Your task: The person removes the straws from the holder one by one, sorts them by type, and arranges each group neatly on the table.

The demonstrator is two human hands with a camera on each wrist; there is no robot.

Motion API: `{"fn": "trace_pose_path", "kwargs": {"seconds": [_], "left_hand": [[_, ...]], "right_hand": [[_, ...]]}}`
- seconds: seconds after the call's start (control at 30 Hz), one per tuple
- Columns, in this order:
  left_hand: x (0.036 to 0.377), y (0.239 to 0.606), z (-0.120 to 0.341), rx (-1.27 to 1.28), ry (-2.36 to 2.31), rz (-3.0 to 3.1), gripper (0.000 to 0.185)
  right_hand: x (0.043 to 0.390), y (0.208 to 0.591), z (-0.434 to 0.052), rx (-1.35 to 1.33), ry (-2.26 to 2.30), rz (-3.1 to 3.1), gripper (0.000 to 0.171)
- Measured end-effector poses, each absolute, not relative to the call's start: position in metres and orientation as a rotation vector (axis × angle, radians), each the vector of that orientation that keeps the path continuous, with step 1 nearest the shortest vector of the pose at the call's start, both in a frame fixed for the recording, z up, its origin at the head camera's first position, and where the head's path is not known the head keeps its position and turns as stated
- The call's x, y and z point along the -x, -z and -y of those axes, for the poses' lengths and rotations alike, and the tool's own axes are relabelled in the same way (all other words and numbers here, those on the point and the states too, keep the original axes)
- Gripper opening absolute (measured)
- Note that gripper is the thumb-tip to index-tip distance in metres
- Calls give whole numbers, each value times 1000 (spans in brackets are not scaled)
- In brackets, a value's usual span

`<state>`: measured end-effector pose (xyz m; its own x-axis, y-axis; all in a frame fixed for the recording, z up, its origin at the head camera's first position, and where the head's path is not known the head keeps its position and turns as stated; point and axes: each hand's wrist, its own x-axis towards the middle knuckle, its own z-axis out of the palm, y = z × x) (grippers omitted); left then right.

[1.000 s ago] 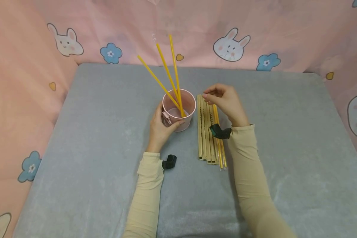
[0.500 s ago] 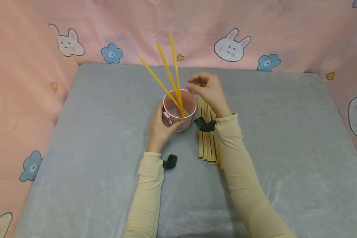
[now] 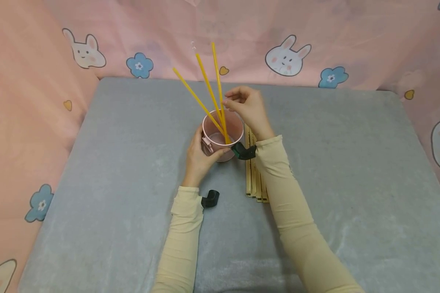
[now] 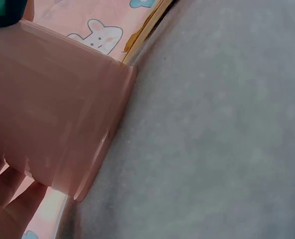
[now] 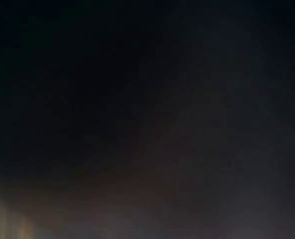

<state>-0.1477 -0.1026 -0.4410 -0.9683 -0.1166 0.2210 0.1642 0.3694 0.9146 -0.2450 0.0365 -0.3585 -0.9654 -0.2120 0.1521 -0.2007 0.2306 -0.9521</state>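
Note:
My left hand (image 3: 199,158) holds a small pink bucket (image 3: 223,152) by its left side, thumb across the front. In the left wrist view the bucket (image 4: 53,104) fills the left part, with several fingers (image 4: 25,204) along its wall. Three yellow drinking straws (image 3: 208,81) lean inside and fan out above the rim; a clear wrapper tip shows above the middle one. My right hand (image 3: 247,108) is above the bucket's right rim, fingers loosely bent, fingertips right beside the rightmost straw. Whether they touch it cannot be told. The right wrist view is almost black.
Several straws in brown paper wrappers (image 3: 251,179) lie in a row right of the bucket, partly under my right forearm. A grey cloth covers the table (image 3: 132,142). A pink curtain (image 3: 242,24) with rabbits and flowers hangs behind it.
My right hand has moved left from above the wrapped straws to the bucket's rim, beside the standing straws. My left hand keeps its hold on the bucket.

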Motion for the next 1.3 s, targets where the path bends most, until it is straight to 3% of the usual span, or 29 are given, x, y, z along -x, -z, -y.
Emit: {"fn": "trace_pose_path", "kwargs": {"seconds": [0.57, 1.3], "left_hand": [[148, 442, 102, 20, 1607, 2400, 92], [148, 443, 102, 35, 1623, 2393, 91]], "right_hand": [[244, 362, -30, 472, 1738, -2571, 22], [236, 358, -44, 482, 1954, -2433, 17]]}}
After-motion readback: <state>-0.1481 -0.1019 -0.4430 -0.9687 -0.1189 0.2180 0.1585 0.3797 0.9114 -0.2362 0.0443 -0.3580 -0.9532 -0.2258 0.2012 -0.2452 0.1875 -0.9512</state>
